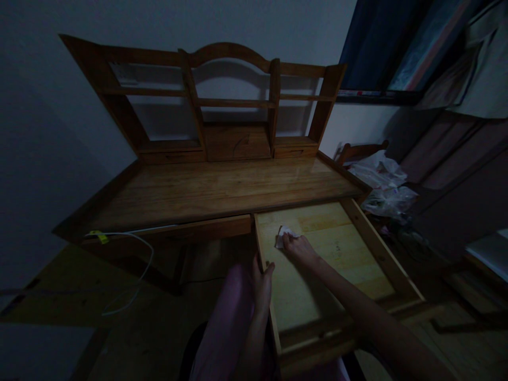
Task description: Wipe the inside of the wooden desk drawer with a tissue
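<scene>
A wooden drawer point(317, 296) is pulled out from the right side of the desk, its pale bottom showing. Inside it, my right hand point(298, 248) is closed on a crumpled white tissue or cloth point(282, 236), pressed to the drawer bottom near the back left corner. My left hand point(262, 278) grips the drawer's left side wall, with the thumb over the top edge and the fingers along the outside. My right forearm crosses over the drawer's front panel and hides part of it.
The wooden desk point(222, 185) carries a shelf hutch point(234, 103) against the wall. A closed drawer point(214, 230) sits left of the open one. A white cable point(148, 254) hangs at the desk's left front. Plastic bags point(381, 172) lie beyond the right end.
</scene>
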Available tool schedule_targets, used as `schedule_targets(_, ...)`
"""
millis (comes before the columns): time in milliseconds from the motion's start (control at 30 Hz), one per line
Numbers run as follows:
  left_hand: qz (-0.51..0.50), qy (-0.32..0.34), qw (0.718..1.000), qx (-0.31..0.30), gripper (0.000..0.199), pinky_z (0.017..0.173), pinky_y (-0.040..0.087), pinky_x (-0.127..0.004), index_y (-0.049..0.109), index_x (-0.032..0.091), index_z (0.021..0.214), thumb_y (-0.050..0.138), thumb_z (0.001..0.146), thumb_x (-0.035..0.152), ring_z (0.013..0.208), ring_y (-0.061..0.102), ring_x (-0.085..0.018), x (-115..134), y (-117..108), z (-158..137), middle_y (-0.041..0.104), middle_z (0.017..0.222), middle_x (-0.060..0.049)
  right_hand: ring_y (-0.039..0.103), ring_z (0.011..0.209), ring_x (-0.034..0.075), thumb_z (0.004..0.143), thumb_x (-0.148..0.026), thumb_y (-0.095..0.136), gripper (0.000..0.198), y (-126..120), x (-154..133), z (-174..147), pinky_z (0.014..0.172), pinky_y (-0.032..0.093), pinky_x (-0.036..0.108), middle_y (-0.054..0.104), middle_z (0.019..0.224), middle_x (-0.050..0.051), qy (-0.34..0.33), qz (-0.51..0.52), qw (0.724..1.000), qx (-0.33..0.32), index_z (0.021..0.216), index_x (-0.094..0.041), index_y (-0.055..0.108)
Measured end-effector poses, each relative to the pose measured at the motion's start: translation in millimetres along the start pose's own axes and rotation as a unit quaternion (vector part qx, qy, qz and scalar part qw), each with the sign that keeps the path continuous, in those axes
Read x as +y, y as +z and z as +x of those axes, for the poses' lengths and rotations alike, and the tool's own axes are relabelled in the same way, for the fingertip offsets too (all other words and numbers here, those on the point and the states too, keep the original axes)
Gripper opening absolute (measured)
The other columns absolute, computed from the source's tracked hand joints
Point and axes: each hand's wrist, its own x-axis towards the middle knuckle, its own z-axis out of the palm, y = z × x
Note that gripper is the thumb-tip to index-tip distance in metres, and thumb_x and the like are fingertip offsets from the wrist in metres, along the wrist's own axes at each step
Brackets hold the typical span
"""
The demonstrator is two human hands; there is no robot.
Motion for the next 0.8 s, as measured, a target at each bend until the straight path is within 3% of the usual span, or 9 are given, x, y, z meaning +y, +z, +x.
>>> schedule_targets(200, 0.003, 0.0, 1.0, 0.004, 0.072, 0.093, 0.052, -0.035, 0.046, 0.022, 0.142, 0.07, 0.075, 0.026, 0.11, 0.065, -0.025, 4, 0, -2, 0.063, 0.13, -0.012, 0.068, 0.097, 0.024, 0.1, -0.023, 0.041, 0.032, 0, -4, 1, 0.079, 0.052, 0.033, 0.064, 0.124, 0.018, 0.031, 0.024, 0.999, 0.006, 0.131, -0.017, 0.047)
schedule_targets(367, 0.006, -0.002, 1.0, 0.0, 0.07, 0.095, 0.051, -0.037, 0.047, 0.025, 0.142, 0.07, 0.076, 0.026, 0.113, 0.064, -0.026, 6, 0, -4, 0.063, 0.133, -0.011, 0.065, 0.109, 0.025, 0.099, -0.021, 0.042, 0.039, -8, -7, 1, 0.083, 0.051, 0.033, 0.061, 0.132, 0.02, 0.03, 0.055, 0.998, -0.006, 0.137, -0.02, 0.047)
schedule_targets(600, 0.003, 0.025, 1.0, -0.003, 0.068, 0.099, 0.049, -0.038, 0.048, 0.023, 0.142, 0.069, 0.076, 0.027, 0.118, 0.062, -0.027, 3, -1, -2, 0.061, 0.137, -0.012, 0.068, 0.102, 0.025, 0.1, -0.025, 0.041, 0.037, -4, -10, 4, 0.082, 0.052, 0.033, 0.066, 0.122, 0.019, 0.06, 0.064, 0.996, 0.016, 0.135, -0.018, 0.051)
schedule_targets(800, 0.017, 0.032, 0.999, -0.006, 0.069, 0.098, 0.05, -0.038, 0.047, 0.022, 0.143, 0.068, 0.078, 0.026, 0.117, 0.063, -0.027, 4, -1, -3, 0.061, 0.135, -0.012, 0.069, 0.091, 0.025, 0.094, -0.01, 0.04, 0.04, -4, -12, 5, 0.078, 0.056, 0.035, 0.067, 0.113, 0.022, 0.037, 0.044, 0.998, 0.025, 0.132, -0.013, 0.05)
